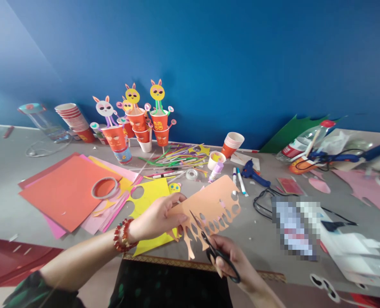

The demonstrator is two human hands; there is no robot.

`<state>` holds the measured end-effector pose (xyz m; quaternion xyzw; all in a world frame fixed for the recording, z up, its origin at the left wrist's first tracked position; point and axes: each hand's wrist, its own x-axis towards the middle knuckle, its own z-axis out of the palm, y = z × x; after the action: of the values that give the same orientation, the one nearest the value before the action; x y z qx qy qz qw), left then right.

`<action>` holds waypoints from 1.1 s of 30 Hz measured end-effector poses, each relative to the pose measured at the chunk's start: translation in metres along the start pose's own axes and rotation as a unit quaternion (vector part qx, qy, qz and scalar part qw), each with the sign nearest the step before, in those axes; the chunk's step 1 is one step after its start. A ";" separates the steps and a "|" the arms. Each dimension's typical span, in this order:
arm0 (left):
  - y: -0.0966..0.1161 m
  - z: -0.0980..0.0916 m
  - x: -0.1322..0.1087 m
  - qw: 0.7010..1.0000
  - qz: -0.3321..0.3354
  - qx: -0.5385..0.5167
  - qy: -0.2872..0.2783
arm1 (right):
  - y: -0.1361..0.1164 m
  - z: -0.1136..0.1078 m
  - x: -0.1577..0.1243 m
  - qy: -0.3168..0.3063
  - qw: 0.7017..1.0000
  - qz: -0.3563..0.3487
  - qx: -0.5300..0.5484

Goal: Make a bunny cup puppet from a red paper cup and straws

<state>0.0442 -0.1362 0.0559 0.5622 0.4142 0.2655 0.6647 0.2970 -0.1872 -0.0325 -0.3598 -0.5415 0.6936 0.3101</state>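
Observation:
An orange sheet of paper (206, 201) with a ragged, scalloped lower edge is pinched between the thumb and fingers of my left hand (159, 216). My right hand (230, 256) has its fingers through the handles of black scissors (224, 263). The scissor blades are apart and lie at the sheet's cut edge, near my left thumb. Under my left hand lies a yellow sheet (151, 188) with round holes along its left side. A small yellow face cutout (175, 187) rests just beyond my fingers.
Stacked orange papers (58, 188) bear a tape roll (104, 188) at left. Decorated cup figures (114, 137) stand by the wall, near colored pipe cleaners (177, 156). Farther right are stacked cups (233, 143), markers (241, 182), a blue glue gun (254, 173) and its black cable (262, 199).

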 end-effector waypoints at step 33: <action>-0.007 0.008 -0.002 0.997 0.048 0.039 0.036 | 0.006 0.004 0.002 0.006 0.999 -0.036 0.031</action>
<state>0.0489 -0.1439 0.0502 0.5970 0.4200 0.3012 0.6135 0.2924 -0.1887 -0.0383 -0.3345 -0.5303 0.6961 0.3497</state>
